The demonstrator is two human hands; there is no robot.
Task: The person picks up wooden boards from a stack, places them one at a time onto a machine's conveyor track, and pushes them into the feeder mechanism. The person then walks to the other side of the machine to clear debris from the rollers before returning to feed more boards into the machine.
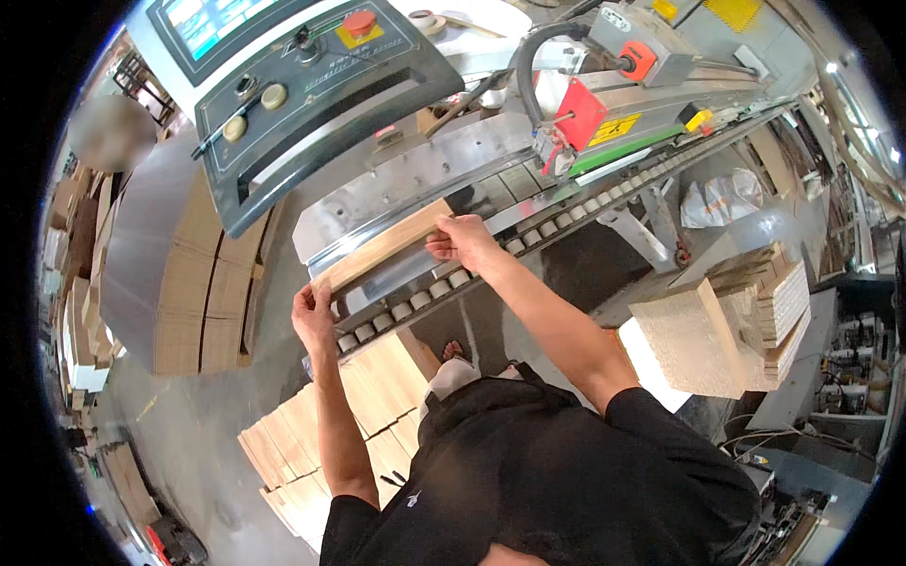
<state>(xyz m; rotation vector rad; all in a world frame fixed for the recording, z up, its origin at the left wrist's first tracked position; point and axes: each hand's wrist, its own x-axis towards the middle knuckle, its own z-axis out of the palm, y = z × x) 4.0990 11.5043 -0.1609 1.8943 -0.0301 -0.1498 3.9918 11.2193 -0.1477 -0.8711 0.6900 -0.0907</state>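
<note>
A narrow, light wooden board [385, 247] lies slantwise over the metal infeed table [363, 209] of a machine. My left hand [314, 311] pinches its near left end, fingers closed at the edge. At the far right end my right hand [460, 241] grips the board between thumb and fingers. Just ahead of the right hand, the dark feed track [510, 189] runs into the machine. Along the table's near side is a row of white rollers [444, 287], below both hands.
A control panel [311, 94] with a red button overhangs the table at upper left. The machine body [642, 104] stands at upper right. Stacked wooden boards [349, 406] sit by my left forearm, panels [708, 330] to the right, a large pallet stack [179, 274] at left.
</note>
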